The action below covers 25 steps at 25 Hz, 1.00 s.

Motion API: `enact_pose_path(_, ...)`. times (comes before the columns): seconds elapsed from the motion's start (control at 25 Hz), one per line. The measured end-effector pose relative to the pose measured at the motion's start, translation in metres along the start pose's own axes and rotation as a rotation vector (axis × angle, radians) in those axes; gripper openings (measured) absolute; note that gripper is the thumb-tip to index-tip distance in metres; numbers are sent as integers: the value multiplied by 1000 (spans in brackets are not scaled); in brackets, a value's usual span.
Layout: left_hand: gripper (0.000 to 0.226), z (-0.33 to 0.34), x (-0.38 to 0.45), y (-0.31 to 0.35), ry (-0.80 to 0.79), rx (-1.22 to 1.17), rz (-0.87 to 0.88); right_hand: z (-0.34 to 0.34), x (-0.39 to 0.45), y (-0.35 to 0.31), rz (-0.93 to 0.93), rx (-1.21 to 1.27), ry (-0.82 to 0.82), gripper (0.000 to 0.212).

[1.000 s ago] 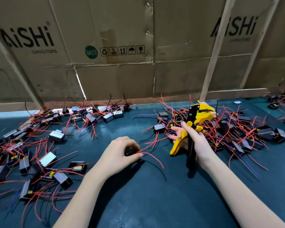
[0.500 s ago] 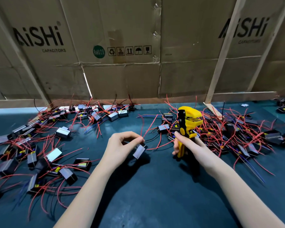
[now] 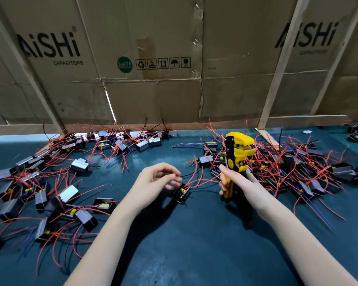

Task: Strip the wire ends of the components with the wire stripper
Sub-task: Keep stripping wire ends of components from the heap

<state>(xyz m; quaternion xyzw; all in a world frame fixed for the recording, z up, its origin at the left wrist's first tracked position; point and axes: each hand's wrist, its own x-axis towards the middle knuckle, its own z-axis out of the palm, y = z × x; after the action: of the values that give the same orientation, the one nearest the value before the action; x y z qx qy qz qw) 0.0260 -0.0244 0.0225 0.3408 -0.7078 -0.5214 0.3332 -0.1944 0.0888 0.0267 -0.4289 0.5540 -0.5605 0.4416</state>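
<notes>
Wire stripper (image 3: 237, 159) upright in right hand (image 3: 239, 180) grip; left hand (image 3: 155, 180) released above component (image 3: 181, 194).

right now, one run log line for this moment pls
left hand: open, above component | right hand: grips wire stripper upright | component: on table

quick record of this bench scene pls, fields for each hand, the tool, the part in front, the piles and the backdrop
left hand: left hand fingers loosely curled above the component, holding nothing
right hand: right hand grips the wire stripper upright, head up
component: on the mat, red wires trailing right
piles: wired components left and right
backdrop: cardboard boxes printed AiSHi
</notes>
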Motion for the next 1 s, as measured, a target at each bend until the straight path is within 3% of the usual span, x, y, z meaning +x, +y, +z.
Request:
enact_pose_path(0.08, 28, -10, -1, 0, -80, 107, 49, 0, 0, -1, 0, 1, 1, 44)
enact_pose_path(0.28, 25, -10, -6, 2, -251, 411, 160, 0, 0, -1, -47, -49, 28, 44)
enact_pose_path(0.4, 20, -2, -6, 0, -169, 477, 191, -3, -1, -1, -144, -366, 158, 42)
enact_pose_path(0.56, 13, 1, -6, -2, -125, 447, 179, -7, 1, 7, -419, -1153, 424, 46)
enact_pose_path(0.64, 11, 0, -5, -3, -109, 416, 145, -9, 4, 12, -463, -1397, 473, 54)
enact_pose_path(1.0, 8, 9, -3, -12, -96, 387, 154, -1, 13, 25, -302, -1586, 687, 56)
